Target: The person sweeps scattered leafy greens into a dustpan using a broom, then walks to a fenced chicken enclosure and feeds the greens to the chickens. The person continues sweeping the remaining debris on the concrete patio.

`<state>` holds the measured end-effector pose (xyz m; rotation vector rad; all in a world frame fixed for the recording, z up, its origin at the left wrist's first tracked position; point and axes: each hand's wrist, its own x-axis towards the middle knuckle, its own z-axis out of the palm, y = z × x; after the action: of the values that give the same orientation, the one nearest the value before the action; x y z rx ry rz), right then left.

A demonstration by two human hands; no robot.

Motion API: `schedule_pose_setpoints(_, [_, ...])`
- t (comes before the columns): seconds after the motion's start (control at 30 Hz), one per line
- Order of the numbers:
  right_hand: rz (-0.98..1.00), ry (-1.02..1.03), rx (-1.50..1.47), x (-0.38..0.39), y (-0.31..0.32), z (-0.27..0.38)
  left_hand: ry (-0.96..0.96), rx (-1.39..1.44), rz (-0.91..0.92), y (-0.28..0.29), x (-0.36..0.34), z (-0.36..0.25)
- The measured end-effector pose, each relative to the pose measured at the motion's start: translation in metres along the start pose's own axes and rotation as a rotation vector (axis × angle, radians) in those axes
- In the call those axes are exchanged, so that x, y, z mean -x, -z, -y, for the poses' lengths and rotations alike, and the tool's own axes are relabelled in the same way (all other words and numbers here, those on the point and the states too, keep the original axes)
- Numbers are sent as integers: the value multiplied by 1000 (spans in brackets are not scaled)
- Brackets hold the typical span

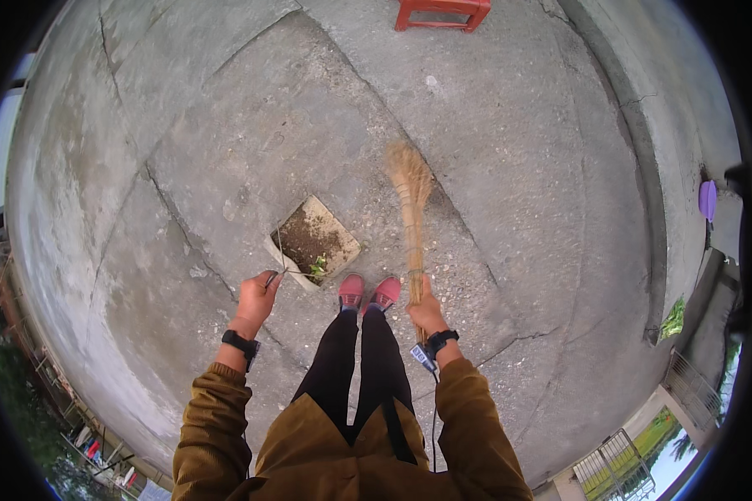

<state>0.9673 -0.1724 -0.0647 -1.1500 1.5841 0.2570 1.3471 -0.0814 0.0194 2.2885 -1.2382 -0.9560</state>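
My left hand (257, 302) is closed around the thin wire handle of a whitish, box-shaped dustpan (339, 230). Dark brown soil (311, 238) and a few green leaves (317, 266) lie inside it, towards its near side. It is down at floor level, ahead and left of my feet; whether it touches the concrete is hard to tell. A straw broom (413, 219) is gripped near the end of its bound handle by my right hand (427, 311). Its flared bristles point away from me, to the right of the dustpan.
Cracked grey concrete (510, 192) spreads all around, with small pale debris (464, 309) scattered right of my pink shoes (353, 288). A red plastic stool (443, 12) stands at the far edge. Along the right runs a low wall (685, 100), with a purple object (708, 200) by it.
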Motion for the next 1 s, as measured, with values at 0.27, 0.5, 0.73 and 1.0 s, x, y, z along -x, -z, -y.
schedule_pose_setpoints(0.27, [387,-252,-379,138,26,-30,27,-56,84,14,17,23])
schedule_pose_setpoints(0.5, [77,-167,-538,93,-28,-23,-49,-35,61,18,44,44])
schedule_pose_setpoints(0.73, [457,-226,-483,169,-47,-43,-61,-51,95,20,42,54])
schedule_pose_setpoints(1.0, [154,-133,-750,153,-70,-44,-44,-130,126,26,72,71])
